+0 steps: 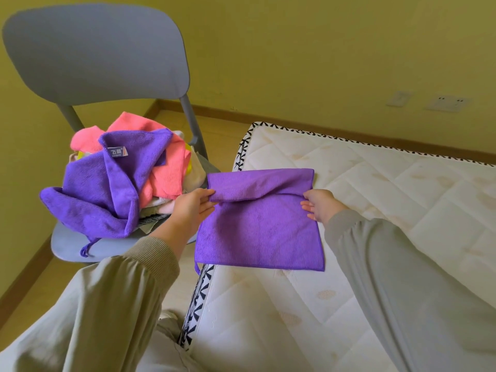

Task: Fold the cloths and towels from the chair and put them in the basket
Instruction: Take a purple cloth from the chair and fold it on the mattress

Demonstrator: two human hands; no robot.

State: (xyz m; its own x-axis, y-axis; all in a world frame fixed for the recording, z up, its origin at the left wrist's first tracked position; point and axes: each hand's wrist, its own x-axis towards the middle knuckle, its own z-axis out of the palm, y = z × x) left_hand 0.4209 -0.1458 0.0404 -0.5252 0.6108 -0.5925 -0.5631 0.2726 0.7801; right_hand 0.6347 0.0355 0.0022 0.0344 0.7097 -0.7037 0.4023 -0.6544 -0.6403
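A purple cloth [259, 232] lies spread on the corner of the white mattress [375, 210], its far edge turned over toward me. My left hand [192, 208] pinches the left end of that turned-over flap. My right hand [320, 204] grips the right end of the same flap. On the grey chair [91, 57] to the left sits a heap of cloths: a large purple towel [107, 189] on top, pink cloths [166, 170] and pale ones beneath. No basket is in view.
The mattress edge has a black-and-white patterned border [200, 294]. A wooden floor [29, 299] runs between the chair and the yellow wall. Wall sockets [447, 103] sit low on the far wall.
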